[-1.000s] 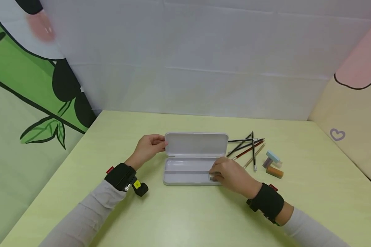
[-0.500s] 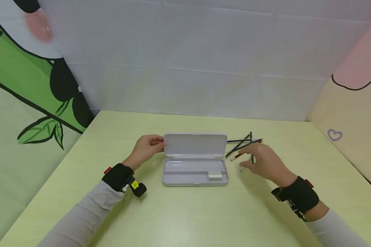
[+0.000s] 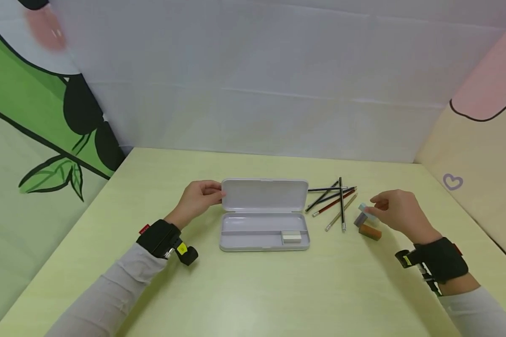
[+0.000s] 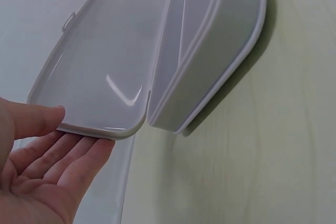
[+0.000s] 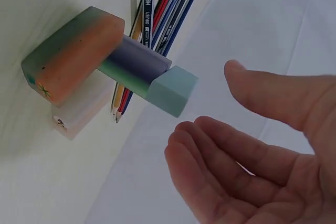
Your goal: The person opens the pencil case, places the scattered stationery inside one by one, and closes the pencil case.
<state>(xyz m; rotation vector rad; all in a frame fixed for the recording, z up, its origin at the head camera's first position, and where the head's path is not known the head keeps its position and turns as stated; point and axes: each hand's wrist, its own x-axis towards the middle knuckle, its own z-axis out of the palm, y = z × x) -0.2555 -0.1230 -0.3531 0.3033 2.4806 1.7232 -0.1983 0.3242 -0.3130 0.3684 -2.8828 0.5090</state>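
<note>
A white pencil case [image 3: 240,241] lies opened out on the table, its lid [image 3: 264,195] raised at the back. My left hand [image 3: 200,199] holds the lid's left edge, the thumb on the inner face and the fingers behind it in the left wrist view. A white eraser [image 3: 291,238] sits in the front right compartment. My right hand [image 3: 400,214] is over the loose erasers at the right, thumb and fingers apart around empty space. Nearest its fingertips is a light blue eraser [image 5: 173,91], against a purple-and-green eraser [image 5: 139,64]. An orange-and-green eraser [image 5: 79,53] and a pale eraser [image 5: 84,108] lie beside them.
Several pencils [image 3: 335,201] lie crossed in a loose pile between the case and the erasers. The pale yellow table [image 3: 253,290] meets a white cloth backdrop [image 3: 253,93] behind, with printed panels at both sides.
My right hand has left the case's front right compartment, where the white eraser now shows, and moved right past the pencils to the loose erasers. My left hand stays on the lid.
</note>
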